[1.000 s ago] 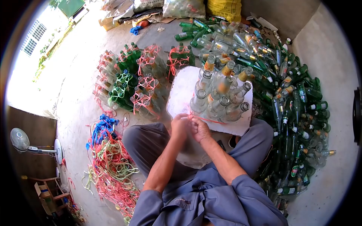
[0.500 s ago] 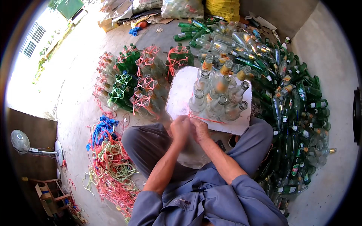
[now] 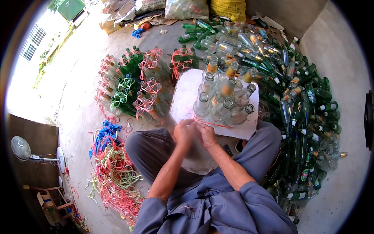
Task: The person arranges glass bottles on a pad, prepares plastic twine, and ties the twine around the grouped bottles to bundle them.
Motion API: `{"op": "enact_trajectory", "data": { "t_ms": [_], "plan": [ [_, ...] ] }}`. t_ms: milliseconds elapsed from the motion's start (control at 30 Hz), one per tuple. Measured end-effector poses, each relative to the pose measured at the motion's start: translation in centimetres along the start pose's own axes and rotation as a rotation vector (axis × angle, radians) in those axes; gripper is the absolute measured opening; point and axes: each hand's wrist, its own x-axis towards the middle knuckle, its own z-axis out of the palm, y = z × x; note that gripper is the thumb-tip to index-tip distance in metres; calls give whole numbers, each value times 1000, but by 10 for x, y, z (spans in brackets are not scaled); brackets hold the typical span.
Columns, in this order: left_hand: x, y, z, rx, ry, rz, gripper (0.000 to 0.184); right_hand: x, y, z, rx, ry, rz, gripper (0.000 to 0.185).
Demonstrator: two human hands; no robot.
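Observation:
A cluster of several clear glass bottles stands upright on a white board in front of my crossed legs. Low around their base runs a red plastic string. At the board's near edge, my left hand is closed on the string, slightly blurred. Close beside it, my right hand pinches the same string, fingers bent together. The fingertips of both hands nearly meet at the front left of the cluster. The knot or string ends between them are too small to make out.
Bundles of bottles bound with string stand to the left. A tangled heap of red, green and blue string lies beside my left knee. Loose bottles pile up along the right wall. A fan stands far left.
My left hand has shifted very slightly at the string. The bottles keep their places on the board, and the whole view has moved a little.

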Motion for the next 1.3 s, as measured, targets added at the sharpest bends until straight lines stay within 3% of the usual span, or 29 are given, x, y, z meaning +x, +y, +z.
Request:
{"op": "enact_trajectory", "data": {
  "t_ms": [167, 333, 533, 733, 1033, 1133, 1300],
  "plan": [
    [0, 3, 0, 25, 12, 18, 18, 4, 9, -13, -205, 53, 56, 15],
    [1, 2, 3, -63, 75, 0, 13, -4, 9, -6, -108, 62, 52, 15],
    [13, -4, 6, -434, -56, -185, 13, -6, 8, 10, 12, 133, 25, 17],
    [25, -5, 7, -560, -80, -184, 14, -15, -1, 14, -49, 169, 35, 19],
    [37, -3, 16, -601, -95, -278, 10, -19, 2, 16, -84, 250, 26, 19],
    [40, -6, 18, -543, -135, -354, 21, -24, -2, 19, -106, 276, 15, 20],
    [47, -24, 35, -503, -99, -386, 21, -32, -5, 20, -135, 283, 6, 18]
  ]
}}
